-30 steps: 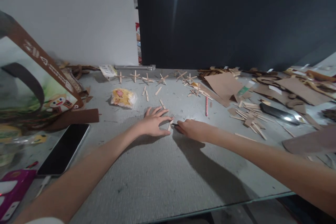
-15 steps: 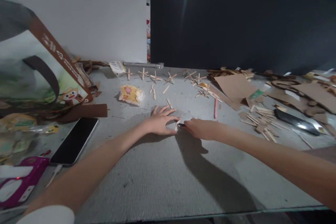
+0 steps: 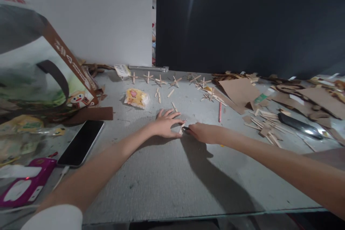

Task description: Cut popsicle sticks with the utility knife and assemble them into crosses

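My left hand lies on the table with its fingers spread. Its thumb and index fingertip pin a short wooden stick near the two ends. From the right, my right hand is closed around a slim dark tool. That tool's tip meets the stick or sits right beside it; its kind is too small to tell. Just beyond my left fingers is another short wooden stick. Farther back lie a loose stick and a pair of sticks.
Star-shaped stick pieces line the back. A yellow packet, phone and purple device are to the left. To the right are a red-and-white tube, a stick pile, cardboard and a black object.
The view has shifted slightly, so objects on the left appear farther right. Both hands keep almost the same place at the stick. A small yellow spot now shows below my right wrist.
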Demonstrator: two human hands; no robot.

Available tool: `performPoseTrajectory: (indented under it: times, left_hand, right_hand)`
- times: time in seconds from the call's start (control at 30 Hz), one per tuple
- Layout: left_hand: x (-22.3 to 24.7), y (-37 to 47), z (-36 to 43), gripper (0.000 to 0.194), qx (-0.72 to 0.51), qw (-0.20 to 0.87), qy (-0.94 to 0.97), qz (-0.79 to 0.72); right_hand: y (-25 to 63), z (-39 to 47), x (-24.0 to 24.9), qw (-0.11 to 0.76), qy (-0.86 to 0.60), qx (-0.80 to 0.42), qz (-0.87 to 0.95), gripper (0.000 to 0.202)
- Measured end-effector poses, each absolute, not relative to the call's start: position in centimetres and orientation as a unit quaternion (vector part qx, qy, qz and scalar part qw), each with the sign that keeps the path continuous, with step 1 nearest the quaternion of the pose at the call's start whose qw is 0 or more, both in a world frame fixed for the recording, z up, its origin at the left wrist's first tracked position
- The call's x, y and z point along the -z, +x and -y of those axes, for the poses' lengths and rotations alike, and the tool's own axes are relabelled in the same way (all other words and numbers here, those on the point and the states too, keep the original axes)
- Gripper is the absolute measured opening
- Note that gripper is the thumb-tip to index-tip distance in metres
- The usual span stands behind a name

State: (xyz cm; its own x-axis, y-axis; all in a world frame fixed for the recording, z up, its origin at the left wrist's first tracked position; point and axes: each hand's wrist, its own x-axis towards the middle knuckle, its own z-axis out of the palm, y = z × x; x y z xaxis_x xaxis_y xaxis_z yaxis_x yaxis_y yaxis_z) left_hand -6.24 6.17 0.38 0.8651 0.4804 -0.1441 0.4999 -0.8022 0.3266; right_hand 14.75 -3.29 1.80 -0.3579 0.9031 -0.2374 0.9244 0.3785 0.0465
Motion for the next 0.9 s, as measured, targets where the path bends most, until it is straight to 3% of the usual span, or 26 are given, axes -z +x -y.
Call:
performPoseTrajectory:
  times: [0.37,0.9]
  left_hand:
    - [-0.1,-6.4,-6.3,0.071,0.013,0.181,0.949,-0.256]
    - [-0.4,-6.3,-6.3,0.072,0.026,0.177,0.949,-0.261]
  right_hand:
    - [13.7,4.7,-1.7,0.067,0.636,0.128,-0.758,0.026]
    - [13.5,4.9,-2.7,0.125,0.631,0.119,-0.756,0.036]
